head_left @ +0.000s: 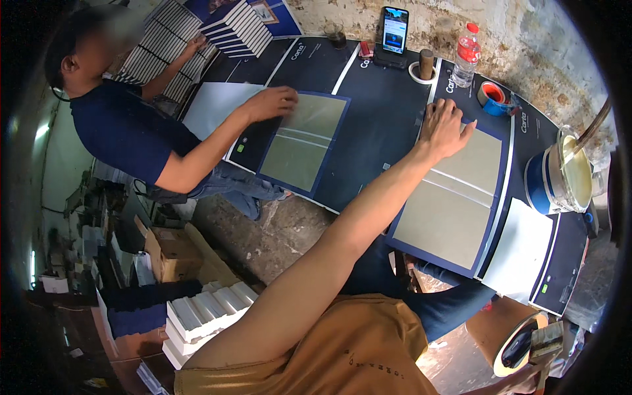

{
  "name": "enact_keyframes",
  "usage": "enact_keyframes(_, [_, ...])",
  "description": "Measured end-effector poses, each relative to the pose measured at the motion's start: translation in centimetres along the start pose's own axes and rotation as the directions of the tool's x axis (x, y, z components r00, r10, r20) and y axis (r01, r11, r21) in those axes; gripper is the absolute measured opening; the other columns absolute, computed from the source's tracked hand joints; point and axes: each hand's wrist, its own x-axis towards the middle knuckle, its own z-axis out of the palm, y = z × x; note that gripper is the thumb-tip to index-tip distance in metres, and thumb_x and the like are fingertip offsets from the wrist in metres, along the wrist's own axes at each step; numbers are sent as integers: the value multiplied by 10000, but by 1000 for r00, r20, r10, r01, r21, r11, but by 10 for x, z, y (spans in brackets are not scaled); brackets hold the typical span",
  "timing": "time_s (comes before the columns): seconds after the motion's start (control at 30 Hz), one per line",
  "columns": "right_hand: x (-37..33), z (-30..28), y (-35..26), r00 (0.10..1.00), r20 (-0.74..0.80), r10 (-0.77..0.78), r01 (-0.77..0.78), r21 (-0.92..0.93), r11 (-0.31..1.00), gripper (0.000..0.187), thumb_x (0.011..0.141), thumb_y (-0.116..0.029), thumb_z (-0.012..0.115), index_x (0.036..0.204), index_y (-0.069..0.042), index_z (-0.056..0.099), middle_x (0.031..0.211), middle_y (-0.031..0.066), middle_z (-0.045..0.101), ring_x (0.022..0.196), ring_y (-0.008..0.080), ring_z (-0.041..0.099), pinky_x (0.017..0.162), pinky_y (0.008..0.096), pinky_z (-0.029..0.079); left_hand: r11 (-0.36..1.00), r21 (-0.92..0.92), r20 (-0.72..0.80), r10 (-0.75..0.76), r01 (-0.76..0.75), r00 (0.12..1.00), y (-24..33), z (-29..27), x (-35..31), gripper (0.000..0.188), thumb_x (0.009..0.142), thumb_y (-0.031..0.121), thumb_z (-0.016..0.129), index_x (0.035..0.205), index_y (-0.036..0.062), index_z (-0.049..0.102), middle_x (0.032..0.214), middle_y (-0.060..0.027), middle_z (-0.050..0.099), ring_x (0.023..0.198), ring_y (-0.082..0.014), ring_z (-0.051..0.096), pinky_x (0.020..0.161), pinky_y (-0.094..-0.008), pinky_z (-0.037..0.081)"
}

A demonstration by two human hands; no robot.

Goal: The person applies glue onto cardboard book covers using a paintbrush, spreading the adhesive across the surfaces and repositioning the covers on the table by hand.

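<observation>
Indoors, a bare left hand (446, 130), fingers loosely bent, thumb apart, right hand out of view, lies over the far end of a flat grey, blue-bordered board panel (455, 189) at the black worktop's (372, 125) near edge; light, even pressure should best prevent creases.

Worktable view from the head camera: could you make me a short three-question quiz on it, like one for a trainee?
1. True or false: the camera wearer's left hand is holding the phone.
2. What colour is the cap of the bottle? (a) green (b) red (c) black
3. How many blue-edged panels lie on the black tabletop?

Key:
1. False: the hand is at the upper end of the right-hand panel.
2. b
3. Two: that one and the left-hand panel, near the co-worker.
</observation>
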Motion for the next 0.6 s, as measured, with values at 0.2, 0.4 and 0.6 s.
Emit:
enact_keyframes(0.2, [7, -8, 8, 998, -54, -17, 17, -4, 1000, 512, 915, -437, 694, 1192, -23, 574, 1198, 157, 590, 1044, 276, 555, 892, 485, 450, 1000, -9, -38, 10, -10, 999, 3, -1, 0, 480, 952, 449, 562, 987, -6, 711, 1079, -135, 608, 1082, -290, 534, 962, -472, 395])
enact_keyframes(0.4, [11, -12, 22, 994, -102, -34, 35, 6, 999, 504, 908, -433, 706, 1156, -5, 611, 1159, 156, 626, 1004, 268, 583, 871, 462, 471, 983, -181, -166, 10, -40, 986, 1, -3, 3, 473, 969, 436, 555, 1080, -8, 671, 1146, -158, 616, 1136, -318, 547, 997, -471, 396])
enact_keyframes(0.6, [14, -15, 28, 992, -124, -38, 42, 28, 999, 499, 901, -430, 719, 1119, 13, 648, 1120, 156, 662, 965, 261, 611, 851, 439, 492, -143, -974, 228, -568, 178, 791, -57, -26, 16, 863, 961, 715, 285, 1316, -24, 554, 1362, -182, 574, 1300, -285, 494, 1137, -429, 291])
